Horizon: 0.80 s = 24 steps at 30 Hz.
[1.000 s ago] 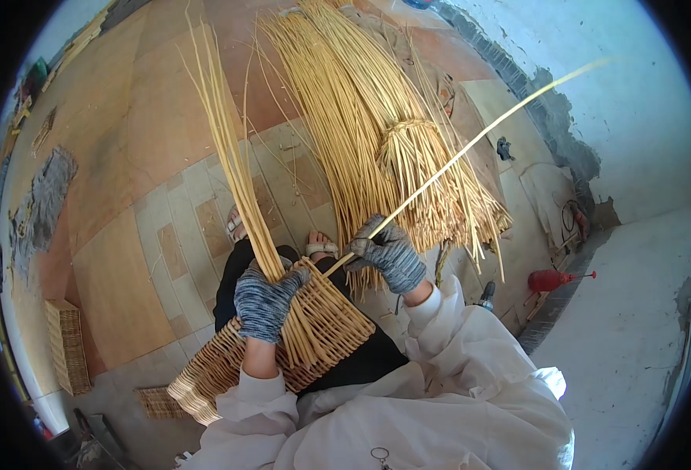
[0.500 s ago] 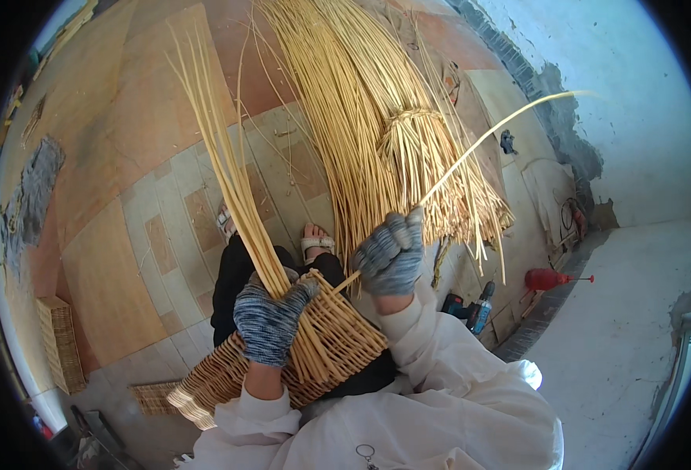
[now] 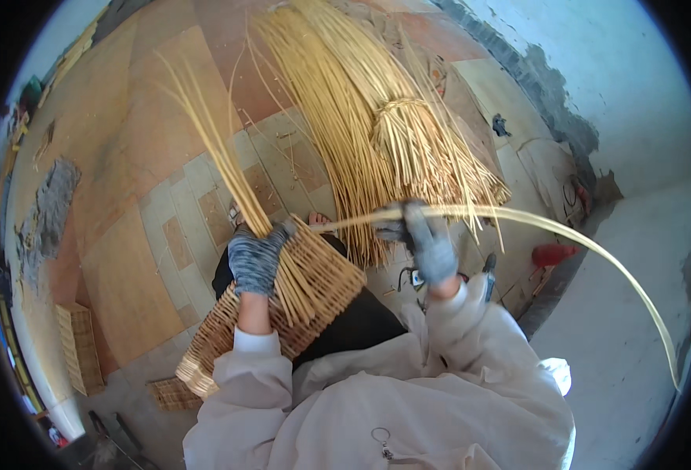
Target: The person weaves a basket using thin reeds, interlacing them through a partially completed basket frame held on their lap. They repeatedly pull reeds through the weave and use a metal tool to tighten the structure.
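We've got a big tied bundle of pale rods (image 3: 384, 141) on the floor (image 3: 99, 243), ahead of the wearer. Next down, the woven wicker piece (image 3: 326, 276) lies tilted across the dark trousers (image 3: 361, 327), loose rods resting over its face. Box-shaped wicker (image 3: 81, 348) stands off to our left, well apart. A sheaf of rods (image 3: 234, 176) rises from the woven piece; the gloved left hand (image 3: 256, 262) clasps it near the top edge, thumb across. One long rod (image 3: 549, 222) runs from the weave's upper right corner, then bows down toward the right wall. The gloved right hand (image 3: 427, 243) is motion-blurred, but we read its fingers as wrapped around that rod. Smallest, a red bottle (image 3: 553, 254) near the wall.
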Tool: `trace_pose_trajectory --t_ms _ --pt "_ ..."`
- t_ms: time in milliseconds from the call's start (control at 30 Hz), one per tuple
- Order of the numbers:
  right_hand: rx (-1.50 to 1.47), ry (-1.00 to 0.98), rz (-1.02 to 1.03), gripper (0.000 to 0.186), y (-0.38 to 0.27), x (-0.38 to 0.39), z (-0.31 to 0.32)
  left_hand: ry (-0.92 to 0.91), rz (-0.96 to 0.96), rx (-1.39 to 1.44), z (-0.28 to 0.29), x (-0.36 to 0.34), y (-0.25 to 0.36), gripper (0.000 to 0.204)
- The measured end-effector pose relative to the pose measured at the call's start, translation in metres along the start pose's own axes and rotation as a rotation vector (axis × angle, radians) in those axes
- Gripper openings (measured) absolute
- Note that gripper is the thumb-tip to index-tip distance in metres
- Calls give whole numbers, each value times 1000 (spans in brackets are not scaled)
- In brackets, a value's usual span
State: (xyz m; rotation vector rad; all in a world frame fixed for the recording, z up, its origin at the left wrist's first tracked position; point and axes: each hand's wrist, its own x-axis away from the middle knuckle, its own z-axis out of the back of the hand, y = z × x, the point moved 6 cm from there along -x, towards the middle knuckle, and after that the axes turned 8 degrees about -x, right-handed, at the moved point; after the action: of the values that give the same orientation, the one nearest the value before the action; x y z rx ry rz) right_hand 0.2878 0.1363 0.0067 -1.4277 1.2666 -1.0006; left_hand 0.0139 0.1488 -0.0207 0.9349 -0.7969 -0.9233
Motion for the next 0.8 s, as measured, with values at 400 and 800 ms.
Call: trace_pose_trajectory --t_ms 400,800 --pt "29 -532 -560 47 -12 45 -98 -142 67 687 16 84 56 28" --pt "-266 -169 -337 16 8 -40 -16 163 -231 -147 17 38 2 24"
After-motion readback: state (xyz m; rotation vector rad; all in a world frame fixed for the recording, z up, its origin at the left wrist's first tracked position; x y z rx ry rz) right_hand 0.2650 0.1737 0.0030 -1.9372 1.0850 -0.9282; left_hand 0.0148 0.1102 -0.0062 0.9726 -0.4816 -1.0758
